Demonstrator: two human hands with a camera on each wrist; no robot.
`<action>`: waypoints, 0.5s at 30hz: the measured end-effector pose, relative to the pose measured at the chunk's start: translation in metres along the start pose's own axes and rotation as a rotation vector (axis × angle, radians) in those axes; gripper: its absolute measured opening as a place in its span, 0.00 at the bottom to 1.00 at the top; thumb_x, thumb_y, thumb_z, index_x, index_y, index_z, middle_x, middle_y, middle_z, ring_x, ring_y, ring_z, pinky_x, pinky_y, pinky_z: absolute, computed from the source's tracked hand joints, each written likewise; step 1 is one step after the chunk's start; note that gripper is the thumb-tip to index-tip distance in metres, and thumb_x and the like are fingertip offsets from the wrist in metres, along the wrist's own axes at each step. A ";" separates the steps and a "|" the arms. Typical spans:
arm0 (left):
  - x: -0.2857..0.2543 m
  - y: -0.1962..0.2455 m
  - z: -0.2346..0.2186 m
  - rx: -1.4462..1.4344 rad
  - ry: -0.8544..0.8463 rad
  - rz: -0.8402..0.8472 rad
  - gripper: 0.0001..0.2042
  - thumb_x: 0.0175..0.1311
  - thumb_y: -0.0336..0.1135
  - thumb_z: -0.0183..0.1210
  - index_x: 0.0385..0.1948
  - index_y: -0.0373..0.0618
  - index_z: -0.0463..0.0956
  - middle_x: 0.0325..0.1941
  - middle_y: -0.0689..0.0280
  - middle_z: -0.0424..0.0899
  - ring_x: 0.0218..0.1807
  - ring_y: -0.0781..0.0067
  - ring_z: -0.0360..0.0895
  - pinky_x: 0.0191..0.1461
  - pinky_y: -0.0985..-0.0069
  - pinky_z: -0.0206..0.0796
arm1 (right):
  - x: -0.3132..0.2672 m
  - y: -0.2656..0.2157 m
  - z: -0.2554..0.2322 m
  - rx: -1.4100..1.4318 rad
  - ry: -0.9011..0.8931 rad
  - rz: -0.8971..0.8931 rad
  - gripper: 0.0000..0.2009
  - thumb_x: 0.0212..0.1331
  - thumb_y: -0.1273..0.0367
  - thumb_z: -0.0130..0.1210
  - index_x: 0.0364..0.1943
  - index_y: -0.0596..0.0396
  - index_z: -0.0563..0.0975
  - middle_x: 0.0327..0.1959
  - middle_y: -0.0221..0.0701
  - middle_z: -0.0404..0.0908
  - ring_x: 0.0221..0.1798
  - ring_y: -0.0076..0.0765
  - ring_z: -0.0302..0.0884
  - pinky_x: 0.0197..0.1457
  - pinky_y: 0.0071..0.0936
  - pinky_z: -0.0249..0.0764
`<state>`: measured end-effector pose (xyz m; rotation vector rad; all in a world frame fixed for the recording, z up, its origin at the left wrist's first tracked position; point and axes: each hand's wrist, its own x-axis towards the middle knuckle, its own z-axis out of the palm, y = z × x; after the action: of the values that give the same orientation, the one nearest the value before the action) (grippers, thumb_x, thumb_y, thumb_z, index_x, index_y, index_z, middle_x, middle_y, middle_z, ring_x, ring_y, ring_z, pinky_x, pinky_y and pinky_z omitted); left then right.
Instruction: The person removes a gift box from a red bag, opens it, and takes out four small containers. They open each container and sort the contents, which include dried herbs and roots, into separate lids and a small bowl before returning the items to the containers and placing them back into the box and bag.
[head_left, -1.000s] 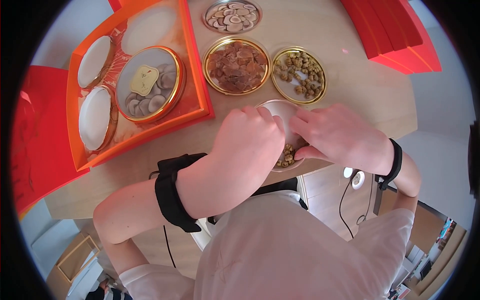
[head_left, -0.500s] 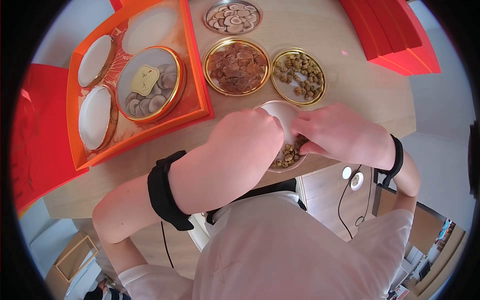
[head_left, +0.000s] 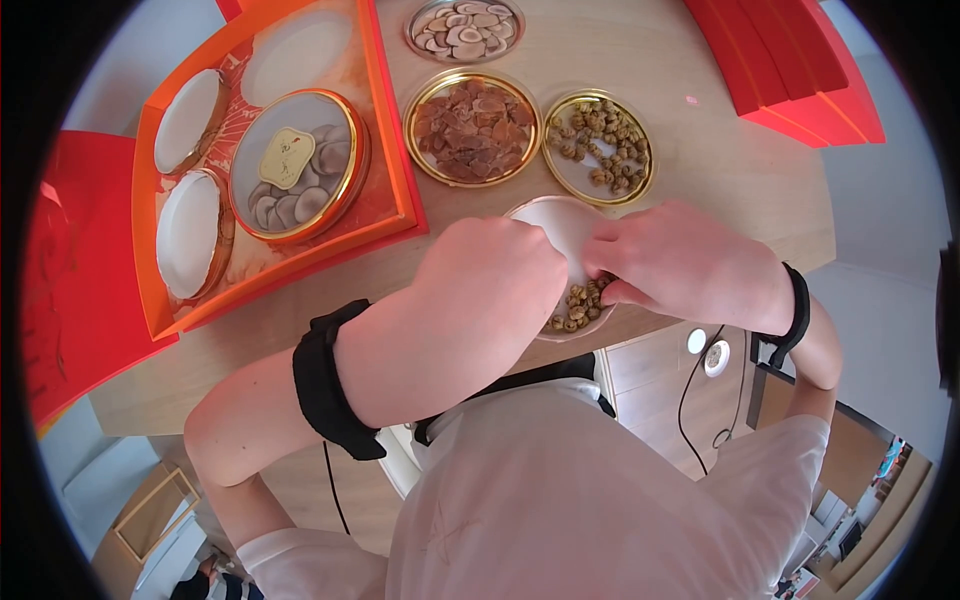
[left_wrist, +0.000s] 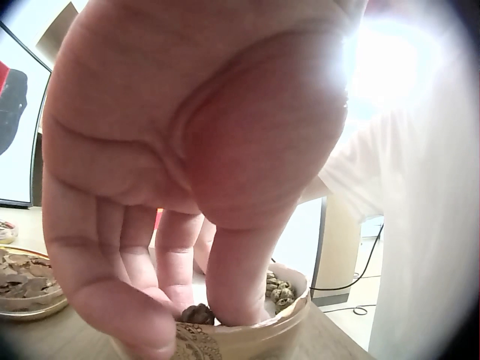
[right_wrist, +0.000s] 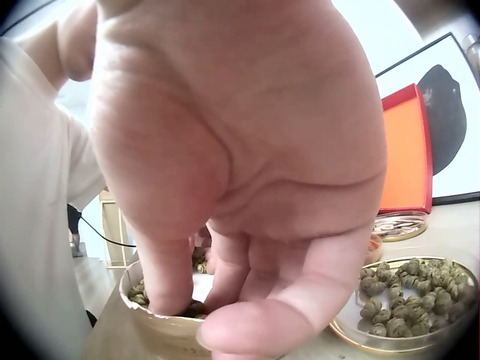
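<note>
A round tub (head_left: 552,218) with a pale inside stands near the table edge, and dried coiled herb pieces (head_left: 575,308) lie in it on the near side. My left hand (head_left: 490,270) reaches down into the tub from the left, its fingertips hidden in the head view. In the left wrist view, a dark herb coil (left_wrist: 197,314) shows between the thumb and fingers. From the right comes my right hand (head_left: 690,258), thumb and fingers curled at the herb pieces. The right wrist view has a coil (right_wrist: 196,308) between its thumb and fingers.
Beyond the tub stand a clear gold-rimmed dish of herb coils (head_left: 600,150), a dish of brown flakes (head_left: 472,132) and a dish of pale slices (head_left: 465,33). An orange gift box (head_left: 400,190) at left contains round tubs. A red box (head_left: 790,80) stands at right.
My left hand has turned and its knuckles have dropped lower over the tub. The right hand has shifted slightly, uncovering more herb coils. The dishes and boxes stay in place.
</note>
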<state>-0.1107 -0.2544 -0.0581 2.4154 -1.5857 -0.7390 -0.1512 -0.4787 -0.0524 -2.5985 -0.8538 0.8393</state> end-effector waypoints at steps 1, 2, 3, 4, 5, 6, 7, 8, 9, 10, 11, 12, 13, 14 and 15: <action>-0.002 -0.002 0.003 -0.003 0.039 0.016 0.03 0.50 0.21 0.62 0.25 0.34 0.78 0.30 0.51 0.82 0.34 0.50 0.85 0.33 0.62 0.77 | 0.000 0.000 0.001 0.006 0.011 -0.009 0.10 0.60 0.68 0.64 0.31 0.59 0.75 0.31 0.41 0.80 0.40 0.55 0.80 0.43 0.45 0.75; -0.003 -0.002 0.005 -0.006 0.078 0.032 0.03 0.49 0.21 0.62 0.25 0.34 0.78 0.30 0.51 0.82 0.34 0.50 0.85 0.32 0.61 0.77 | 0.000 0.001 0.001 0.013 0.023 -0.018 0.09 0.60 0.69 0.64 0.30 0.59 0.75 0.31 0.41 0.80 0.40 0.55 0.80 0.43 0.45 0.75; -0.003 -0.002 0.005 -0.008 0.072 0.027 0.03 0.49 0.21 0.63 0.25 0.34 0.79 0.30 0.51 0.82 0.34 0.50 0.85 0.32 0.61 0.77 | 0.000 0.001 0.002 0.018 0.034 -0.026 0.09 0.60 0.69 0.64 0.30 0.59 0.75 0.31 0.41 0.80 0.40 0.55 0.80 0.43 0.45 0.75; -0.003 -0.001 0.004 -0.011 0.065 0.021 0.03 0.49 0.21 0.63 0.25 0.34 0.79 0.30 0.51 0.82 0.34 0.50 0.85 0.32 0.61 0.77 | 0.000 0.002 0.003 0.016 0.033 -0.024 0.09 0.60 0.69 0.63 0.30 0.59 0.76 0.31 0.41 0.80 0.40 0.55 0.80 0.43 0.45 0.75; -0.003 -0.001 0.003 -0.013 0.058 0.016 0.03 0.49 0.21 0.63 0.25 0.34 0.79 0.30 0.51 0.82 0.34 0.49 0.85 0.32 0.61 0.77 | 0.001 0.002 0.003 0.013 0.032 -0.022 0.08 0.60 0.70 0.63 0.29 0.59 0.76 0.30 0.41 0.80 0.40 0.55 0.80 0.43 0.44 0.76; -0.002 0.000 0.000 -0.007 0.036 0.011 0.03 0.49 0.21 0.63 0.25 0.34 0.79 0.30 0.51 0.83 0.34 0.49 0.85 0.32 0.61 0.77 | 0.001 0.002 0.003 0.011 0.030 -0.020 0.08 0.60 0.70 0.63 0.29 0.59 0.76 0.30 0.42 0.80 0.40 0.55 0.80 0.43 0.44 0.76; -0.001 0.001 -0.002 -0.001 0.013 0.005 0.02 0.49 0.21 0.63 0.25 0.35 0.79 0.30 0.51 0.83 0.34 0.49 0.85 0.33 0.61 0.77 | 0.001 0.003 0.003 0.022 0.023 -0.011 0.08 0.60 0.70 0.63 0.30 0.59 0.76 0.31 0.41 0.80 0.40 0.55 0.80 0.43 0.44 0.76; -0.001 0.001 -0.004 0.005 -0.010 0.000 0.02 0.49 0.21 0.63 0.25 0.35 0.79 0.30 0.51 0.83 0.34 0.49 0.85 0.33 0.61 0.77 | 0.001 0.003 0.003 0.034 0.016 -0.001 0.07 0.60 0.70 0.63 0.30 0.59 0.77 0.31 0.41 0.81 0.40 0.54 0.80 0.43 0.44 0.76; -0.001 0.000 -0.002 0.002 0.000 0.002 0.02 0.50 0.21 0.62 0.25 0.35 0.80 0.30 0.51 0.83 0.34 0.49 0.85 0.33 0.61 0.77 | 0.000 0.004 0.003 0.047 0.008 0.008 0.07 0.60 0.70 0.63 0.30 0.58 0.77 0.31 0.41 0.81 0.40 0.54 0.80 0.43 0.43 0.76; -0.001 -0.001 0.000 -0.001 0.010 0.003 0.02 0.50 0.21 0.62 0.25 0.35 0.80 0.30 0.51 0.83 0.34 0.49 0.85 0.33 0.60 0.77 | 0.000 0.004 0.003 0.048 0.012 0.007 0.07 0.60 0.70 0.63 0.31 0.58 0.78 0.31 0.41 0.81 0.40 0.54 0.81 0.43 0.43 0.76; -0.001 -0.001 0.001 -0.003 0.020 0.005 0.02 0.50 0.21 0.62 0.25 0.35 0.80 0.30 0.51 0.83 0.34 0.49 0.85 0.33 0.60 0.77 | 0.001 0.004 0.003 0.048 0.015 0.005 0.06 0.60 0.70 0.62 0.31 0.58 0.78 0.32 0.41 0.81 0.40 0.53 0.81 0.43 0.43 0.76; -0.002 -0.001 0.002 -0.013 0.020 0.003 0.02 0.50 0.21 0.62 0.25 0.35 0.80 0.30 0.51 0.83 0.34 0.49 0.85 0.33 0.60 0.77 | 0.001 0.005 0.003 0.049 0.019 0.003 0.06 0.60 0.70 0.62 0.32 0.58 0.78 0.32 0.40 0.82 0.40 0.53 0.81 0.43 0.43 0.76; -0.002 -0.001 0.002 -0.023 0.019 0.001 0.02 0.50 0.21 0.62 0.25 0.35 0.80 0.30 0.51 0.83 0.33 0.48 0.85 0.33 0.60 0.77 | 0.001 0.005 0.003 0.057 0.017 0.006 0.05 0.60 0.71 0.62 0.32 0.58 0.79 0.32 0.40 0.82 0.40 0.53 0.81 0.43 0.43 0.76; -0.002 -0.001 0.002 -0.032 0.019 0.000 0.01 0.51 0.21 0.61 0.25 0.35 0.80 0.29 0.51 0.83 0.33 0.48 0.85 0.33 0.60 0.77 | 0.001 0.006 0.003 0.066 0.014 0.010 0.05 0.60 0.71 0.62 0.33 0.58 0.79 0.32 0.40 0.82 0.39 0.53 0.81 0.43 0.43 0.76; -0.002 -0.002 0.002 -0.047 0.020 0.008 0.01 0.51 0.21 0.61 0.25 0.34 0.80 0.29 0.51 0.83 0.33 0.48 0.84 0.33 0.60 0.77 | 0.001 0.006 0.003 0.075 0.012 0.013 0.05 0.60 0.71 0.61 0.33 0.57 0.79 0.32 0.40 0.82 0.39 0.53 0.81 0.43 0.43 0.76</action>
<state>-0.1108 -0.2516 -0.0597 2.3747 -1.5513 -0.7397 -0.1493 -0.4827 -0.0577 -2.5445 -0.7874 0.8423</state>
